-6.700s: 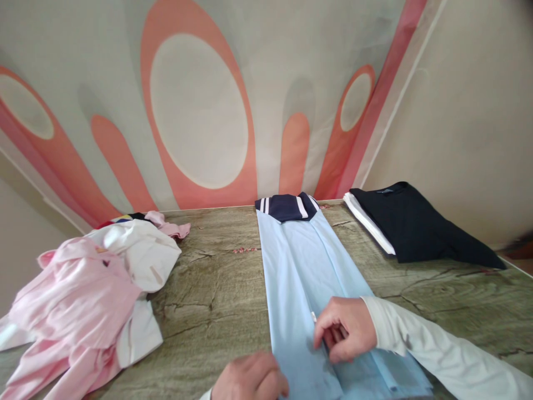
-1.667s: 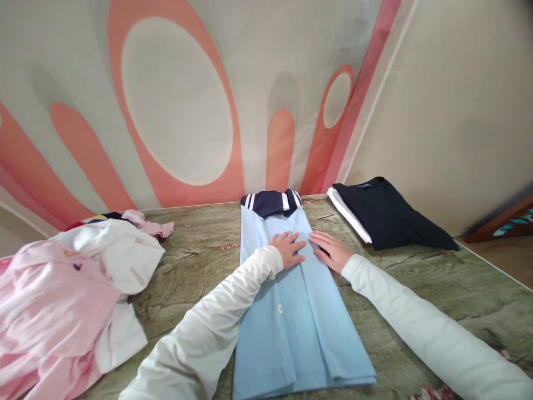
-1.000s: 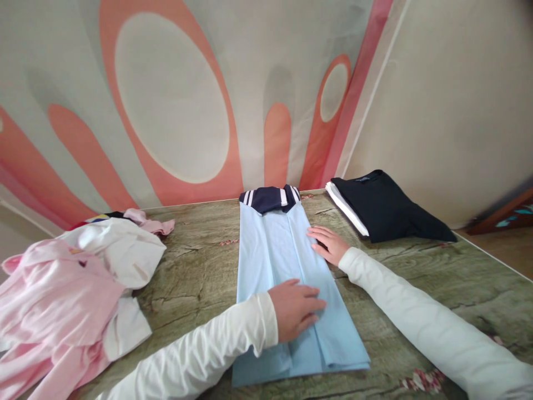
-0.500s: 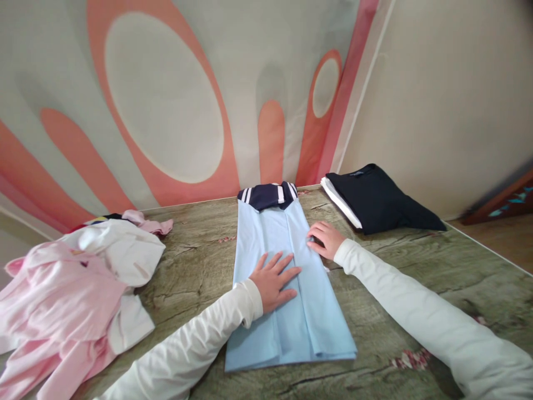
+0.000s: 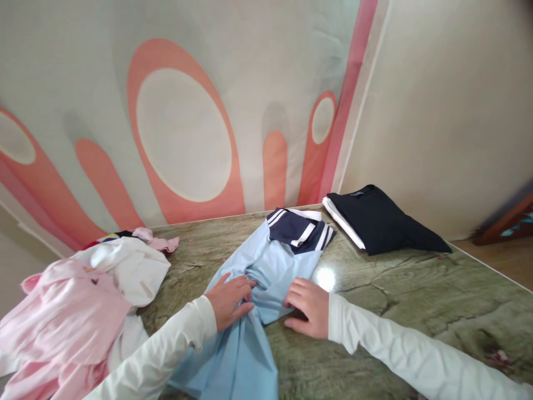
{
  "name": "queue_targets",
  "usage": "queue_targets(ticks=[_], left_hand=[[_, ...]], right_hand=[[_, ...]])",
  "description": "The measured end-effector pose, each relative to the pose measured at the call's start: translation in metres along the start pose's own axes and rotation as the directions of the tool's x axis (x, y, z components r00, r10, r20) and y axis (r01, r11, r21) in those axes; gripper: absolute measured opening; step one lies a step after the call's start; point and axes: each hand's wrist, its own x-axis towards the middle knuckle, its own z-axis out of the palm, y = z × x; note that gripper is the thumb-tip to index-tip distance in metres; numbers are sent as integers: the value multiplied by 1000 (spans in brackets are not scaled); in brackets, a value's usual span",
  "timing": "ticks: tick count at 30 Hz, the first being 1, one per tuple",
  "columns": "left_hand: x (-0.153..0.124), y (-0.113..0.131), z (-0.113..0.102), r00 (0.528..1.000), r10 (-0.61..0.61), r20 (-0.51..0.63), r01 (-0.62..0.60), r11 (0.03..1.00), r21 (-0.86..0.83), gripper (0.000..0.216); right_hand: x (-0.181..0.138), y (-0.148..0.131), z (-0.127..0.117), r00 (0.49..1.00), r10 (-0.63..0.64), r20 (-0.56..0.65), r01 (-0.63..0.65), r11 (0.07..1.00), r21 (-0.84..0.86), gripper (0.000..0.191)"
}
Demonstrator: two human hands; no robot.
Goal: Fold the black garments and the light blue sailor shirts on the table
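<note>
A light blue garment (image 5: 272, 266) with a navy, white-striped sailor-style collar (image 5: 291, 233) lies slantwise on the table, its collar toward the wall. Creases and bunched cloth run across its middle. My left hand (image 5: 231, 300) is closed on that gathered part, thumb and fingers bent round the cloth. At the garment's right edge rests my right hand (image 5: 308, 308), fingers curved and touching the cloth. Its thumb sits apart from them, lower down over the table. The near end of the garment passes out of the bottom of the view.
On the left lies a loose heap of pink clothes (image 5: 70, 316) and white clothes (image 5: 133, 266). A folded black garment (image 5: 383, 222) lies over a white one (image 5: 343, 225) at the back right. The wood-patterned tabletop (image 5: 400, 294) meets a painted wall (image 5: 187, 133) behind.
The garment has turned, its collar shifting right and its near end left, and its middle has bunched up. My left hand has moved left and closed on cloth; my right hand has come nearer.
</note>
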Motion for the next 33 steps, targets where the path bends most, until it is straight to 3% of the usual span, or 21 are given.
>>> queue_targets(ticks=[3,6,8,11,13,16,19,22,25,27,30,33], left_hand=[[-13,-6,-5,999,-38,-17,39,998,58,23],[-33,1,-1,986,-103,-131,120,984,135,28],[-52,12,9,955,-163,-249,212,960,183,37],[-80,36,33,896,-226,-381,330,915,232,55],[-93,49,51,897,-202,-393,320,910,263,68],[-103,52,66,922,-142,-361,263,913,313,71],[-107,28,57,953,-80,-291,186,915,358,64],[-112,-13,29,978,-79,-191,149,910,387,57],[-117,-54,1,964,-214,-159,261,878,400,67],[-120,-74,-9,928,-332,-172,374,832,411,66],[-120,-84,-6,881,-432,-193,471,766,437,69],[-118,-72,8,868,-441,-228,496,764,413,77]], right_hand=[[4,-7,3,996,-93,7,92,990,107,35],[6,24,-12,991,-31,-128,50,988,145,37],[4,68,-28,945,130,-299,-101,989,110,32],[-7,145,-42,784,378,-492,-414,909,40,32],[-15,186,-39,709,501,-496,-569,822,18,35],[-24,216,-26,677,600,-427,-665,747,-5,36],[-32,218,-19,672,659,-339,-691,722,33,35],[-46,210,-23,660,705,-261,-718,694,57,28],[-66,199,-33,661,709,-246,-735,678,-22,19],[-80,189,-39,662,708,-246,-744,660,-100,14],[-97,177,-47,673,720,-170,-740,652,-167,8],[-106,171,-54,685,721,-103,-728,671,-140,4]])
